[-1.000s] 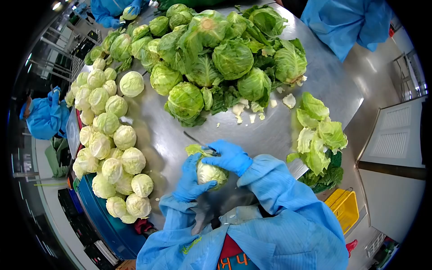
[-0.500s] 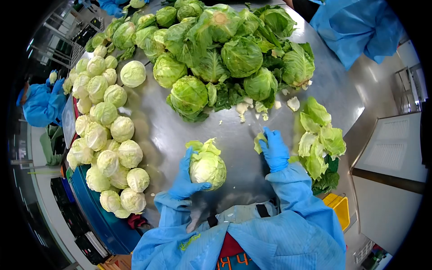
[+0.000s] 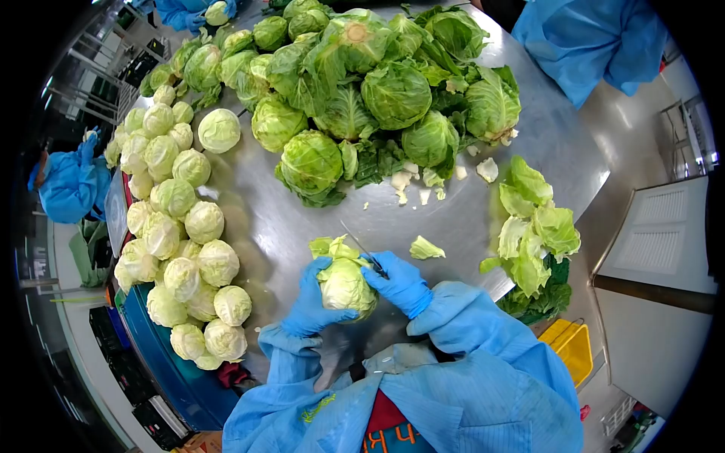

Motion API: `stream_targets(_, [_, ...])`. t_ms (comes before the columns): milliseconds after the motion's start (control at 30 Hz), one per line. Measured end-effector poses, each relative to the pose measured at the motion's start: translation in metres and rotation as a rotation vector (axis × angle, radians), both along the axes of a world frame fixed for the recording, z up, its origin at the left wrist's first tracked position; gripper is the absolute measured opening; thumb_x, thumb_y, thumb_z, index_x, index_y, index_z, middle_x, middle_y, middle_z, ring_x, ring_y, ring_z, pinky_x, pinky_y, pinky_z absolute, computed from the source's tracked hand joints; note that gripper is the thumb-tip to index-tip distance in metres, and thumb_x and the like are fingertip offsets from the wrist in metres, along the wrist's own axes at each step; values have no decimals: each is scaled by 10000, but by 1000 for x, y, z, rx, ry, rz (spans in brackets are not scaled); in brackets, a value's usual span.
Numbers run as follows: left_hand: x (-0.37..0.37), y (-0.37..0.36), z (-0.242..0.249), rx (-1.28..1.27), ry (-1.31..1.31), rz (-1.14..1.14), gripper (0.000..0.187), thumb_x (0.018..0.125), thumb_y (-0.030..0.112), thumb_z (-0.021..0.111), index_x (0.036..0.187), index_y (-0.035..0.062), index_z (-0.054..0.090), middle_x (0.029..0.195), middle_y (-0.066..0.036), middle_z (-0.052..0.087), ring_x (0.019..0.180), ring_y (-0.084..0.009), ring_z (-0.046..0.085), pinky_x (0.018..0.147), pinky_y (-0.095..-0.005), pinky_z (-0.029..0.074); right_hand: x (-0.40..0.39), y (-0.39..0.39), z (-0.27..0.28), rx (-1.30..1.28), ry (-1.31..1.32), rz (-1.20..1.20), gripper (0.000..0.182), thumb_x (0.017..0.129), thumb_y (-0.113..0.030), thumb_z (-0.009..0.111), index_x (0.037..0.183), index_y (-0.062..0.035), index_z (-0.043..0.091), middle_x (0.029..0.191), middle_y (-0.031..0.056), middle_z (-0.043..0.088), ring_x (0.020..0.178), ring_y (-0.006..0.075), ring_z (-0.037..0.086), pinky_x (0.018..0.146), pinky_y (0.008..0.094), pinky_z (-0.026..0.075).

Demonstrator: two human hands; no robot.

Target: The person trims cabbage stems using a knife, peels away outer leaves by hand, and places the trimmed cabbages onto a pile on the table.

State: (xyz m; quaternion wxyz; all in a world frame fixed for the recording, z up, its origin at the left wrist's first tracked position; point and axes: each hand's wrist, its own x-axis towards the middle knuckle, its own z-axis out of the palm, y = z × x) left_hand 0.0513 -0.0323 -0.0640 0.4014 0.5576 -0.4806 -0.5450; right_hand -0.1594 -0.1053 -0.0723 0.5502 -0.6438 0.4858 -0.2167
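Note:
A pale green cabbage (image 3: 349, 288) is held low over the metal table in front of me. My left hand (image 3: 313, 300), in a blue glove, wraps round its left side and underside. At its upper right, my right hand (image 3: 399, 282) is closed on a knife (image 3: 375, 263) with a dark handle, its thin blade pointing up and left by the cabbage's loose top leaves. The right fingertips touch the cabbage. A torn leaf piece (image 3: 427, 248) lies on the table just above my right hand.
Untrimmed green cabbages (image 3: 396, 94) are heaped at the far side, with white stem scraps (image 3: 401, 181) before them. Pale cabbages (image 3: 181, 278) line the left edge. Loose leaves (image 3: 529, 234) lie at right, above a yellow crate (image 3: 568, 349). Co-workers in blue (image 3: 589, 38) stand around.
My right hand has moved left to the cabbage, and the leaf piece it held now lies on the table. The knife blade now shows clearly beside the cabbage.

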Motion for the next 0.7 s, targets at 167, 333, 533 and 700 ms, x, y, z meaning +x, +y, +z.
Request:
stream_targets(167, [-6,-5,26,151,282,33,1102,536,255,950,1415,74,311,1375,-140,407,1257,-271,439,1063,-404,387,3,-4,-26,-100,-27,-52,328,877,-320,671,1093,-76,633,861,86,645,718,186,607,687,314,501])
stream_targets(333, [3,5,10,111,256,127,1001,613,252,907,1407,38,337,1375,-132,428,1248,-261,464,1056,-391,398,-45,-3,-51,-121,232,-192,298,888,-336,628,1055,-90,623,880,130,641,762,289,629,694,379,500])
stream_targets(533, [-16,3,17,344,626,317,765,720,221,822,1338,-4,432,1235,-104,568,1144,-226,559,1001,-348,447,-176,-6,-62,-332,605,-387,328,878,-298,623,1134,-94,612,960,138,638,802,327,629,731,403,503])
stream_targets(700, [-39,7,-14,278,209,379,741,790,262,772,1360,-32,401,1265,-136,567,1134,-223,570,961,-337,472,-180,-2,6,-400,592,-424,437,849,-166,633,1281,-130,577,1128,87,595,858,266,612,754,364,503])
